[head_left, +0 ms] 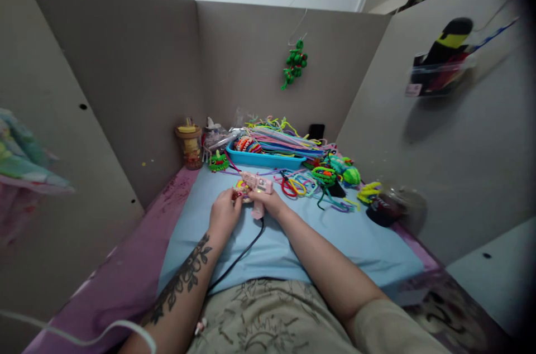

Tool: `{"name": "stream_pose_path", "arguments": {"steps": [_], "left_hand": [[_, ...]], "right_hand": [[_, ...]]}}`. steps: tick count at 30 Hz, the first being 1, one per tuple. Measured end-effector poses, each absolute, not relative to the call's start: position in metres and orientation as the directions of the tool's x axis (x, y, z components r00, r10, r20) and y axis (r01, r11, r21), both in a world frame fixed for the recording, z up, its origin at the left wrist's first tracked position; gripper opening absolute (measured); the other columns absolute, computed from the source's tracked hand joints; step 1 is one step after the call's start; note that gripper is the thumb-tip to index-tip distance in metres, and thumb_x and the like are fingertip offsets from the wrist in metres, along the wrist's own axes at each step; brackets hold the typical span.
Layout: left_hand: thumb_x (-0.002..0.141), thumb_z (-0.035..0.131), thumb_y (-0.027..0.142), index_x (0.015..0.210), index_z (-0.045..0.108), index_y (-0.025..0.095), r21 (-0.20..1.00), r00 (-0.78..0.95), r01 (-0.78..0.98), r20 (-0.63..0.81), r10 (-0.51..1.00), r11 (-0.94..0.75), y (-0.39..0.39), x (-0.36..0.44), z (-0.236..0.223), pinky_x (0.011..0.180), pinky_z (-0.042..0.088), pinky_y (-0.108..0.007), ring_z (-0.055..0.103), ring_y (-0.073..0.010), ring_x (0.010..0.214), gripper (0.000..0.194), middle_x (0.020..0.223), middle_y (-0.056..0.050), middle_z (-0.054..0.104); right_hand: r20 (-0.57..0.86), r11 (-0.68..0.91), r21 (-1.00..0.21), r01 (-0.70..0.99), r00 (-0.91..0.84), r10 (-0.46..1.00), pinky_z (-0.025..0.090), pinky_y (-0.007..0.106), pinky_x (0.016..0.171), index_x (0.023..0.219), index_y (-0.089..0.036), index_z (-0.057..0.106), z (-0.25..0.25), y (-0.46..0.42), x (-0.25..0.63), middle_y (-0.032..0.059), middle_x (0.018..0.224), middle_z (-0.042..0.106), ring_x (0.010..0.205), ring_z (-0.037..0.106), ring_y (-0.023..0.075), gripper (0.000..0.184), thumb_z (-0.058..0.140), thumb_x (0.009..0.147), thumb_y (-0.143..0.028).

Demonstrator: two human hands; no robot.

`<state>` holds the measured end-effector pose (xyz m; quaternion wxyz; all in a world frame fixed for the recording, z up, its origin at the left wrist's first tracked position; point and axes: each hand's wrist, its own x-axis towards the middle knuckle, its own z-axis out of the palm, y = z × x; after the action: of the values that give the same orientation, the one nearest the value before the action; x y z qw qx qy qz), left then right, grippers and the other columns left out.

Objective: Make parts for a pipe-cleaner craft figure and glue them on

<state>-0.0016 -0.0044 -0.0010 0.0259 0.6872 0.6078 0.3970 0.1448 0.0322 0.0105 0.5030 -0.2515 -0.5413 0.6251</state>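
Observation:
In the head view, my right hand [271, 202] is wrapped around a pink hot glue gun [264, 185]. Its black cord [240, 256] runs down towards my lap. Close beside it, my left hand [226, 209] pinches a small multicoloured craft piece [240, 185] with yellow and pink parts. My fingers hide much of that piece, so its exact shape is unclear. The front of the glue gun is up against or just over the piece; whether they touch I cannot tell. Both hands are over the light blue cloth [201, 225].
Behind my hands a blue tray [268, 160] holds many coloured pipe cleaners [285, 139]. Green pipe-cleaner figures [324, 175] and loops lie to the right, near a dark cap [383, 211]. A jar [191, 147] stands at the back left. Grey partitions [268, 63] enclose the table.

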Motion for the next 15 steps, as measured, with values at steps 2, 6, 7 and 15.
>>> {"name": "stream_pose_path", "arguments": {"steps": [2,6,7,15], "left_hand": [[0.084,0.049,0.028,0.080,0.056,0.017,0.509,-0.049,0.824,0.503,0.863,-0.250,-0.0048,0.0001,-0.0007,0.070,0.041,-0.028,0.058,-0.0182,0.076,0.014,0.081,-0.006,0.063],[0.084,0.049,0.030,0.079,0.056,0.017,0.505,-0.064,0.833,0.494,0.867,-0.226,-0.0033,0.0009,-0.0020,0.069,0.040,-0.028,0.058,-0.0182,0.076,0.016,0.081,-0.006,0.063],[0.084,0.049,0.031,0.079,0.056,0.017,0.501,-0.067,0.837,0.494,0.867,-0.221,-0.0029,0.0009,-0.0026,0.069,0.040,-0.028,0.058,-0.0183,0.076,0.016,0.081,-0.007,0.063],[0.086,0.046,0.031,0.080,0.056,0.017,0.449,-0.082,0.879,0.475,0.876,-0.161,-0.0028,0.0019,-0.0029,0.068,0.039,-0.028,0.058,-0.0192,0.077,0.018,0.081,-0.008,0.063]], "right_hand": [[0.235,0.094,-0.929,-0.358,-0.375,0.897,0.048,0.032,0.083,0.101,-0.022,0.067,0.0113,0.0320,0.1449,0.0019,0.095,0.069,0.086,0.063,0.0182,0.040,0.071,0.061,-0.022],[0.247,0.090,-0.922,-0.377,-0.392,0.886,0.048,0.031,0.083,0.107,-0.023,0.065,0.0103,0.0330,0.1447,0.0016,0.098,0.068,0.087,0.063,0.0176,0.046,0.071,0.061,-0.020],[0.246,0.084,-0.920,-0.383,-0.397,0.884,0.048,0.031,0.082,0.108,-0.024,0.065,0.0095,0.0334,0.1446,0.0016,0.099,0.068,0.087,0.063,0.0176,0.048,0.071,0.061,-0.020],[0.237,0.085,-0.922,-0.377,-0.377,0.895,0.048,0.031,0.083,0.104,-0.023,0.066,0.0090,0.0338,0.1441,0.0016,0.096,0.069,0.086,0.063,0.0175,0.045,0.072,0.059,-0.020]]}}
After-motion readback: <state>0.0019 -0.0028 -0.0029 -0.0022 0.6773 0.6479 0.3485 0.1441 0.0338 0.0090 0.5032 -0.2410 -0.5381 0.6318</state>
